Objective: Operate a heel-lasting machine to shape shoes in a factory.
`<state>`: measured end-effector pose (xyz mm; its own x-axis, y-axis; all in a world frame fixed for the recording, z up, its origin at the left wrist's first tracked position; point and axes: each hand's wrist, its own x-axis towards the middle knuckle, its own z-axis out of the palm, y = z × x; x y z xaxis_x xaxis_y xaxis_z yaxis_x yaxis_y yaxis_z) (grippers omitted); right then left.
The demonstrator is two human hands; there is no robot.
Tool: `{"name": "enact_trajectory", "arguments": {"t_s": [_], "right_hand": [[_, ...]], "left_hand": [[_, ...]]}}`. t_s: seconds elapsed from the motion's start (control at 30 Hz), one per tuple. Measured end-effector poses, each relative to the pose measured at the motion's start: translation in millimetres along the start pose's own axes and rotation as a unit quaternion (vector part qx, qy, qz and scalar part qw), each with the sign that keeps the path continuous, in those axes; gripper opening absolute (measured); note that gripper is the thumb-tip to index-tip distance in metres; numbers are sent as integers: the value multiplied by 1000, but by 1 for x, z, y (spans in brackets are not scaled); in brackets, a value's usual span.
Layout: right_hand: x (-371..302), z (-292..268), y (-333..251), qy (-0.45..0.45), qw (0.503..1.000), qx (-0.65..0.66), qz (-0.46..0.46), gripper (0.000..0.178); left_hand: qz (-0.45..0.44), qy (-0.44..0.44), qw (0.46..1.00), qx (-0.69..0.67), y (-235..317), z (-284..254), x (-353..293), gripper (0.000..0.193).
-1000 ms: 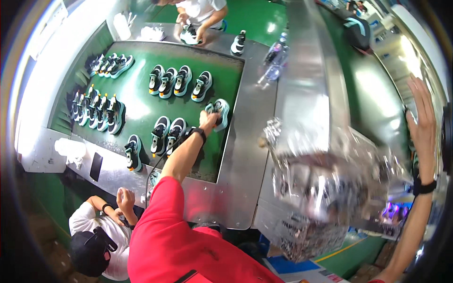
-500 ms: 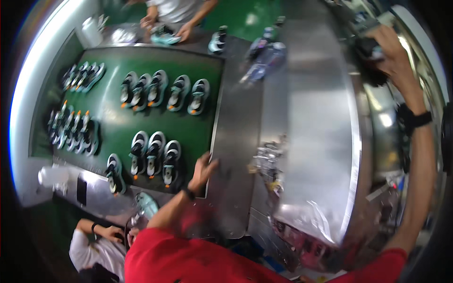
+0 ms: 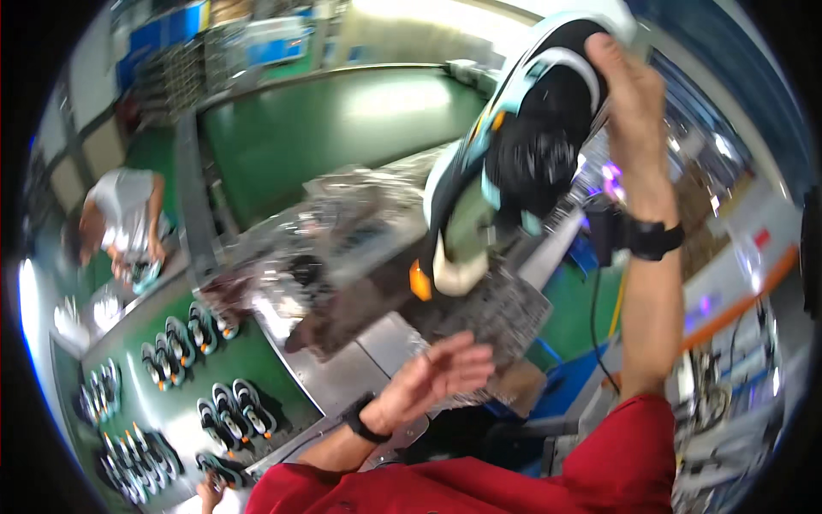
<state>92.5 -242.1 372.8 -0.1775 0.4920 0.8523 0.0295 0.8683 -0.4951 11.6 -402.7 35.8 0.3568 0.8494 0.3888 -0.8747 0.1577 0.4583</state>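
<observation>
My right hand [image 3: 638, 111] is raised at the upper right and grips a sneaker [image 3: 535, 154] by its toe end, thumb on the upper. Black, white and pale teal, the sneaker hangs tilted with its heel low and an orange tab at that end. Below the heel, apart from it, my left hand [image 3: 437, 377] is open with fingers stretched out and nothing in it. Rows of similar sneakers [image 3: 175, 343] lie on a green work surface [image 3: 278, 368] at the lower left.
Crumpled clear plastic [image 3: 368, 201] covers the metal bench in the middle. Behind it runs a wide green belt [image 3: 325, 137]. A co-worker [image 3: 124, 210] handles a shoe at the far left; another person's hand [image 3: 210, 493] touches a sneaker at the lower left. A cable [image 3: 595, 325] hangs beside my right forearm.
My view has swung to the right. The sneaker is now plainly visible in my right hand. My left hand has left the green surface's edge and opened beneath the shoe.
</observation>
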Motion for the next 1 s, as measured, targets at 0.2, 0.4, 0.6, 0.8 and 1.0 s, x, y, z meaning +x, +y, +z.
{"name": "enact_trajectory", "arguments": {"t_s": [0.2, 0.4, 0.6, 0.8, 1.0], "right_hand": [[-156, -194, -3, -73, 948, -87, 296, 24], [-374, -329, -84, 215, 891, -16, 399, 58], [-501, -382, -174, 401, 796, -133, 433, 74], [-634, -468, -240, 640, 636, -217, 374, 59], [-686, -497, -328, 700, 538, -393, 256, 59]], "left_hand": [[-132, -48, 989, -49, -61, 111, 87, 112], [-218, -33, 975, 9, -220, 155, 96, 59], [-273, -73, 930, 234, -375, 224, 86, 58], [-394, -289, 827, 276, -527, 277, 83, 71], [-369, -329, 748, 443, -712, 317, 115, 65]]}}
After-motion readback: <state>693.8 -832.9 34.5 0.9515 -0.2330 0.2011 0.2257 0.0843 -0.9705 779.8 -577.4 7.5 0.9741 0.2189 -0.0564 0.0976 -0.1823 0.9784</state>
